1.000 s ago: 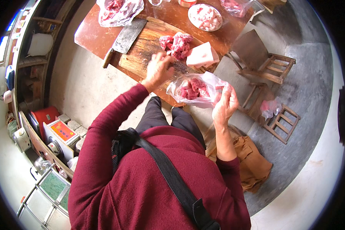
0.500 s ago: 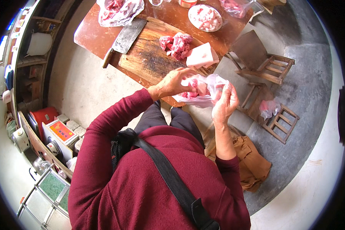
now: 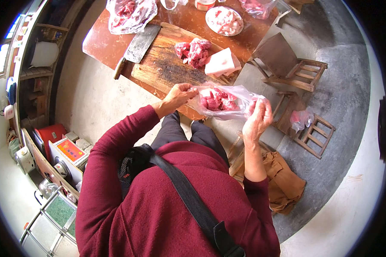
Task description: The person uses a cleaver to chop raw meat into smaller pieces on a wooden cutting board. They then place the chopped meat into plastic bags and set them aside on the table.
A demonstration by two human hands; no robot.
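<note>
Holds a plastic bag (image 3: pixel 245 101) of red meat pieces (image 3: pixel 218 101) near the close edge of the cutting board (image 3: pixel 163 64), pinching opposite sides in a nearly closed left hand (image 3: pixel 176 97) and a curled right hand (image 3: pixel 258 120). Has raw chunks (image 3: pixel 197 53) and a pale slab (image 3: pixel 222 63) on the board, a cleaver (image 3: pixel 142 45) along its left edge.

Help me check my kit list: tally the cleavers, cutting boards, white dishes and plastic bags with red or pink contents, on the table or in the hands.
Cleaver: 1
Cutting board: 1
White dish: 1
Bags: 3 (held bag, far-left bag, far-right bag)
Total: 6
</note>
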